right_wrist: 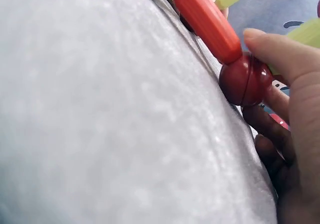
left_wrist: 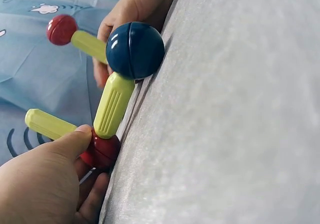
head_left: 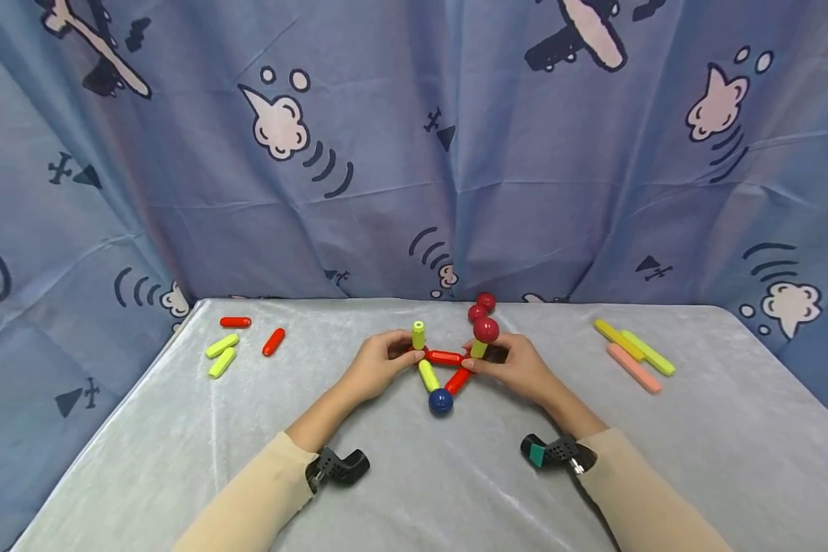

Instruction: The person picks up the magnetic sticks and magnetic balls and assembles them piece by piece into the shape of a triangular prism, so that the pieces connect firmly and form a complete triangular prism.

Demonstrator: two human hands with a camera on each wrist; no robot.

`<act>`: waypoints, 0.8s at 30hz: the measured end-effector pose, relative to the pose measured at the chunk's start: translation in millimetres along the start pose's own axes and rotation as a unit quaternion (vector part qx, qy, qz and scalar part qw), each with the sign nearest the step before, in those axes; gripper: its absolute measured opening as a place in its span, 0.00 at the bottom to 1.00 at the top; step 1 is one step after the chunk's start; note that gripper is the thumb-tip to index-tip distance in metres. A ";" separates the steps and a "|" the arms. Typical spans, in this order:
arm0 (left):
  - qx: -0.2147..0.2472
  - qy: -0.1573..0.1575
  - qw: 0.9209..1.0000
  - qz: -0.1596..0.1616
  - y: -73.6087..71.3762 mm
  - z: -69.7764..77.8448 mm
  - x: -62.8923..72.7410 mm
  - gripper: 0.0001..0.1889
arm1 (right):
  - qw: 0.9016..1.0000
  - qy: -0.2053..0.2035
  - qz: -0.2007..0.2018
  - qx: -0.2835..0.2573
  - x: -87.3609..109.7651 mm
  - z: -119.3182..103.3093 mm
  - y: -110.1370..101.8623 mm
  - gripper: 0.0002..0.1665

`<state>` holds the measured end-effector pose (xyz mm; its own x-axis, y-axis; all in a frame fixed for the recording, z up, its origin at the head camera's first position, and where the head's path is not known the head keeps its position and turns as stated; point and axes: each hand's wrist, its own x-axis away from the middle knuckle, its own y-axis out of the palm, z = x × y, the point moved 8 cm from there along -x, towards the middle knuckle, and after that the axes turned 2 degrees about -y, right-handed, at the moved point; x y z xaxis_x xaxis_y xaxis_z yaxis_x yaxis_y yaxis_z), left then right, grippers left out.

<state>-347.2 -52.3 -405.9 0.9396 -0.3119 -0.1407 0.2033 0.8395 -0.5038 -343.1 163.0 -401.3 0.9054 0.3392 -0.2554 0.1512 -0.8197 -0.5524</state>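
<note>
Triangular frame of coloured rods and glossy balls (head_left: pixel 445 358): apparently resting flat on the grey cloth-covered bench (head_left: pixel 448 491), midway between both grips.
Near corner: glossy dark-blue ball (head_left: pixel 440 402), untouched, joining a ribbed lime-green rod (head_left: pixel 428 376) to a smooth red rod (head_left: pixel 458 381).
Left grip (head_left: pixel 379 364): pinching the glossy left red ball (left_wrist: pixel 107 154) between thumb and fingers, low at the corner, probably to steady that joint without crowding the short lime-green upright (head_left: pixel 418 335) above.
Right grip (head_left: pixel 517 369): closed round the glossy right red ball (right_wrist: pixel 244 79), thumb on the near side, likely to brace the corner under a second lime-green upright (head_left: pixel 479 349), top-heavy with a red ball cap (head_left: pixel 486 330).
Spare red balls (head_left: pixel 481 307): just beyond the right corner, perhaps for easy reach.
Short loose rods, two red and two lime-green (head_left: pixel 221 346): off to the left, probably laid aside as spares.
Long loose rods, yellow, lime-green and salmon-pink (head_left: pixel 633 368): grouped to the right, perhaps kept apart by length.
</note>
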 end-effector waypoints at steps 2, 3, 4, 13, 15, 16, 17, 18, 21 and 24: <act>0.002 0.000 1.000 -0.002 -0.5 0.9 -2.5 0.16 | 1.000 -0.004 -0.010 0.011 0.1 -0.9 0.7 0.27; 0.005 -0.001 1.000 -0.004 -0.8 1.0 -3.7 0.16 | 1.000 -0.007 -0.016 0.016 0.0 -1.0 1.5 0.31; 0.011 -0.007 1.000 -0.008 -1.0 0.6 -4.8 0.16 | 1.000 -0.009 -0.023 0.020 0.4 -1.3 2.5 0.34; 0.034 -0.035 0.998 -0.051 -21.2 -2.3 -6.3 0.22 | 0.999 -0.005 -0.036 0.017 6.2 0.8 3.9 0.31; 0.010 -0.032 0.999 -0.037 -38.4 -2.8 -6.4 0.21 | 0.999 -0.002 -0.032 0.021 6.0 1.3 3.8 0.30; -0.007 -0.029 0.999 -0.027 -48.1 -3.2 -6.0 0.20 | 0.999 -0.001 -0.030 0.022 5.8 1.2 4.2 0.30; -0.022 -0.027 0.999 -0.016 -57.9 -3.4 -5.4 0.19 | 0.999 0.000 -0.029 0.021 5.3 1.1 4.8 0.29; -0.039 -0.027 0.999 -0.005 -67.6 -4.1 -4.7 0.19 | 0.999 -0.001 -0.028 0.021 4.9 0.8 5.3 0.29; -0.094 -0.040 0.994 0.032 -95.8 -8.7 -1.3 0.18 | 0.999 -0.006 -0.026 0.019 4.2 -0.5 6.3 0.28; -0.129 -0.050 0.989 0.060 -114.6 -15.0 1.5 0.18 | 0.999 -0.009 -0.025 0.024 3.7 -0.9 6.0 0.28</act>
<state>-373.2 -155.6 -361.2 0.9778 -0.1610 -0.1343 0.0239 0.7219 -0.6916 -338.5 158.9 -404.9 0.8901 0.3872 -0.2402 0.1767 -0.7792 -0.6013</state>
